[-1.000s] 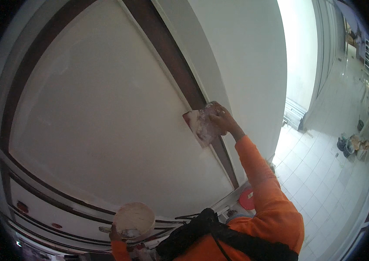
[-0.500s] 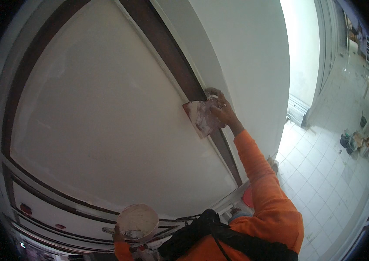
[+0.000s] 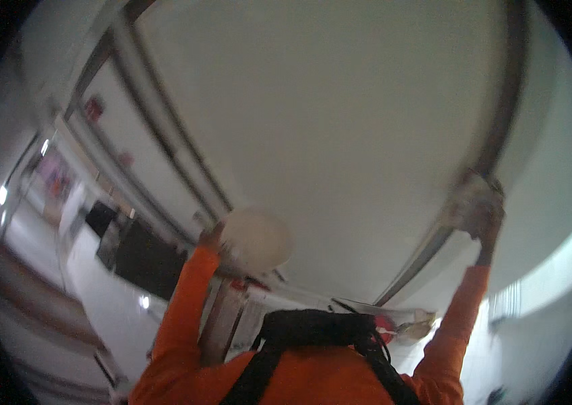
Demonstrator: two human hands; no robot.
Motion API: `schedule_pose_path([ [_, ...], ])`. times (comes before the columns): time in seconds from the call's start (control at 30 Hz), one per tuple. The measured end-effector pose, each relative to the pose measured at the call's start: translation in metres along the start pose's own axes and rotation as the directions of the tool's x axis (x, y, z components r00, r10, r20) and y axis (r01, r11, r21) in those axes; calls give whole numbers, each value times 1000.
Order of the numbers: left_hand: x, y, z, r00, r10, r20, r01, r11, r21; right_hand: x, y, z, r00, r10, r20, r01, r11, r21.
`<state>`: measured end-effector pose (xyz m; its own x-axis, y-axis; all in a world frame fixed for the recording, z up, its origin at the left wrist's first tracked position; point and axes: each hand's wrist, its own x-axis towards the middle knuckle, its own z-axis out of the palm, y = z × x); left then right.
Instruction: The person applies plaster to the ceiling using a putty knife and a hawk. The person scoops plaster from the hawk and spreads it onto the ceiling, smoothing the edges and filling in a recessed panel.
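Note:
At the lower left of the pale panel, my left hand (image 3: 210, 236) is closed on the side of a round tub (image 3: 259, 239), its pale inside facing up; motion blurs its contents. Farther to the right, my right hand (image 3: 490, 214) grips a flat putty spreader (image 3: 460, 204), smeared and whitish. The spreader is held up at the dark strip (image 3: 510, 88) along the panel's right edge. Blur hides whether its edge touches the surface. Both orange-sleeved arms are stretched apart.
A large pale panel (image 3: 340, 128) fills the middle. Dark mouldings (image 3: 154, 108) run along its left side. Below are a red round object (image 3: 384, 329) and a crumpled tan bag (image 3: 417, 325). A dark bulky shape (image 3: 144, 260) stands at the left.
My view has swung left, so the panel and both hands appear shifted right. The tub and left arm show more fully. Both hands keep hold of their things.

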<state>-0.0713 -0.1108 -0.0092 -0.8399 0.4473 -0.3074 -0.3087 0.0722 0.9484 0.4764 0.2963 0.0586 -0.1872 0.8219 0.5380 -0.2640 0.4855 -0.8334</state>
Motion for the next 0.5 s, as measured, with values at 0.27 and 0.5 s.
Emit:
schedule_pose_path([
  [0.27, 48, -13, -67, 918, 394, -52, -338, 844, 415, -32, -121, 71, 924, -108, 366, 63, 989, 134],
  [0.5, 31, 17, -74, 866, 227, -446, -113, 957, 268, 15, -92, 12, 995, 25, 93, 92, 65, -994],
])
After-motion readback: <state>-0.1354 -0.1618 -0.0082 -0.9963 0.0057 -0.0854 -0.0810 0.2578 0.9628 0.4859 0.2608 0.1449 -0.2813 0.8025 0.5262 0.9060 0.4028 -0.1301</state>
